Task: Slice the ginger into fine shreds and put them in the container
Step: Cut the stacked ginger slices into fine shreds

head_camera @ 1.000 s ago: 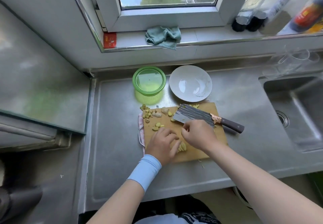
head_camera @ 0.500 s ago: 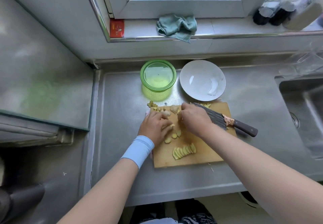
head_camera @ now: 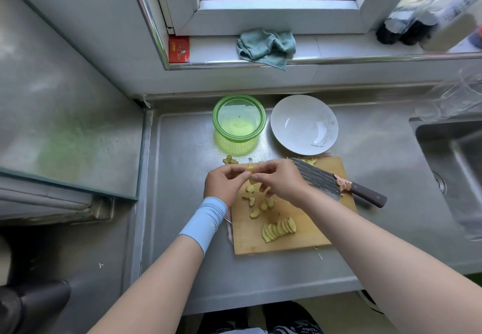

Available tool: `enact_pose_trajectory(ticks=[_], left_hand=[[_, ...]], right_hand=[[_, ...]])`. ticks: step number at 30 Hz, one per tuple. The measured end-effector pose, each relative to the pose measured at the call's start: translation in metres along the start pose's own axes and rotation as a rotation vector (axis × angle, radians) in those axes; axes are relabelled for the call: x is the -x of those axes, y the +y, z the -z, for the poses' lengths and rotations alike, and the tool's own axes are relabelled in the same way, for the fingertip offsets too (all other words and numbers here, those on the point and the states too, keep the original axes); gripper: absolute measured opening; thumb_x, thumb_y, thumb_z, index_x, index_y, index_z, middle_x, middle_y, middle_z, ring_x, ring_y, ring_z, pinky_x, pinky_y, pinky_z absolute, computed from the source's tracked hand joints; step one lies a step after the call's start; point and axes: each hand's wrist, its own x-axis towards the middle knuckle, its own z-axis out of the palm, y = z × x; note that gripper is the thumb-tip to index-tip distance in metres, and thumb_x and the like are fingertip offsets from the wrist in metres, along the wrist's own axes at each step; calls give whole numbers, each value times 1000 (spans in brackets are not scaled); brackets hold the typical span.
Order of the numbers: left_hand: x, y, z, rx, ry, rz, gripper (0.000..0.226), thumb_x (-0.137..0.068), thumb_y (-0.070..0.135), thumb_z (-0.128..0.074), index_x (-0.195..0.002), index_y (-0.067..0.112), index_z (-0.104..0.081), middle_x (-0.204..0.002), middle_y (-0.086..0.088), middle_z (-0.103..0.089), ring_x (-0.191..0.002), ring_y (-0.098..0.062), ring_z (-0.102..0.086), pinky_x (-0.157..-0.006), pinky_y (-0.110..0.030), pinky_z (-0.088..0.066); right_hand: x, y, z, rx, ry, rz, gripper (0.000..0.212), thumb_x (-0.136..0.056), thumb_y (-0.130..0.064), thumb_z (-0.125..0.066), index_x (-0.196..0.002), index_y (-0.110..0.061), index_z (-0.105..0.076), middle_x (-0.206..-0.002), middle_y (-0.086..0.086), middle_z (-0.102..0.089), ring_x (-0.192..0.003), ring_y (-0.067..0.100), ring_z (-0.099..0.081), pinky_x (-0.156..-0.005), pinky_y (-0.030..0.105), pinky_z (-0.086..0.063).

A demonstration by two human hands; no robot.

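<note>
A: What is the step here?

B: Both hands hover over the far edge of the board [head_camera: 300, 242]. The left hand [head_camera: 226, 183] and the right hand [head_camera: 282, 182] each pinch the same ginger piece [head_camera: 250, 170] in curled fingertips. I judge they are picking it clean or pulling it apart, but I cannot tell which.

A: How is that done well?

B: Keep the piece over the board, so crumbs fall there and not on the counter [head_camera: 182, 177], where some bits [head_camera: 230, 161] already lie. Then set it flat side down with the loose pieces [head_camera: 251, 200] and fan it like the slices [head_camera: 279, 229]. Only after that take up the knife [head_camera: 319, 178]. It lies flat on the board's right side and neither hand grips it.

A: Where is the rest of the ginger?

B: The slices sit near the middle of the board, with the loose pieces between them and the hands. The container [head_camera: 238, 118] stands behind the board, just beside the bowl [head_camera: 303, 125]. It looks lidded, so the lid must come off before any shreds go in.

A: What differs from half a second ago?

B: Then both hands lay low among the pieces at the far edge. Now they are raised and joined on one piece. The knife, slices, container and bowl keep their places
</note>
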Motion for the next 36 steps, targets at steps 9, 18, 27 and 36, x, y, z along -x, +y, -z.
enact_pose_trajectory(ticks=[9,18,27,36], left_hand=[[33,-17,-12,-103,-32,-3,12,-82,20,-80,-82,32,-74,-136,4,-57,-84,-11,-70,-89,-30,-56],[76,-19,-52,-21,-8,102,6,-85,18,-78,-86,22,-73,-82,9,-70,-79,-16,-63,-89,-42,-56],[96,-30,-63,-130,16,64,14,-84,19,-78,-79,30,-70,-80,12,-70,-77,-7,-63,-76,-19,-51],[101,-22,-92,-277,-61,19,8,-82,27,-78,-80,32,-72,-78,15,-71,-76,2,-62,-72,-18,-47]], right_hand=[[38,41,43,-48,42,-205,8,-89,3,-71,-96,-1,-71,-77,13,-72,-58,19,-66,-53,31,-55],[63,92,54,65,41,-290,9,-80,-3,-82,-85,-6,-74,-67,15,-73,-59,25,-66,-52,31,-53],[65,96,50,432,142,-54,10,-73,-22,-86,-77,-21,-77,-65,-12,-68,-64,5,-62,-69,25,-51],[88,90,60,-96,18,-105,10,-91,-10,-71,-100,-6,-73,-86,11,-73,-64,21,-70,-46,28,-50]])
